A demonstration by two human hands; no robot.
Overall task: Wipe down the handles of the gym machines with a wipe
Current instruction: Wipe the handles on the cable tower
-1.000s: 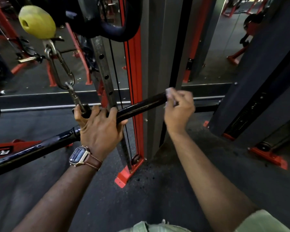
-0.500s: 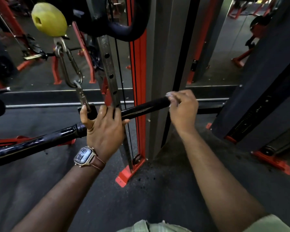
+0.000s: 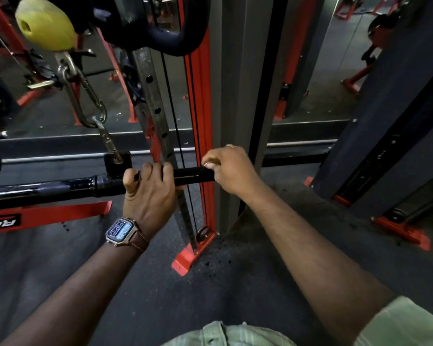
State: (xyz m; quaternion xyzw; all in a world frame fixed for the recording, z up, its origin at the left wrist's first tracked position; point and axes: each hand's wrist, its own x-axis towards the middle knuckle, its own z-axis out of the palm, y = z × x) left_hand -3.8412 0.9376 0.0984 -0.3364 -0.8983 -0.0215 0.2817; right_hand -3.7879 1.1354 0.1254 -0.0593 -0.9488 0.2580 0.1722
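A long black cable bar (image 3: 60, 188) hangs level from a steel carabiner (image 3: 85, 103) under a yellow ball stopper (image 3: 45, 23). My left hand (image 3: 148, 193), with a watch on the wrist, grips the bar just right of its centre swivel. My right hand (image 3: 231, 169) is curled round the bar's right grip (image 3: 193, 175), close to my left hand. A sliver of white wipe (image 3: 208, 164) shows under its fingers; the remainder of the wipe is hidden.
The grey and red upright of the cable machine (image 3: 220, 96) stands right behind the bar, with its red foot (image 3: 188, 255) on the dark rubber floor. A dark column (image 3: 395, 116) rises at the right. More red gym frames (image 3: 48, 216) lie left.
My right hand has slid left along the bar toward my left hand. The bar has dropped from a slope to nearly level. My left hand's grip is unchanged.
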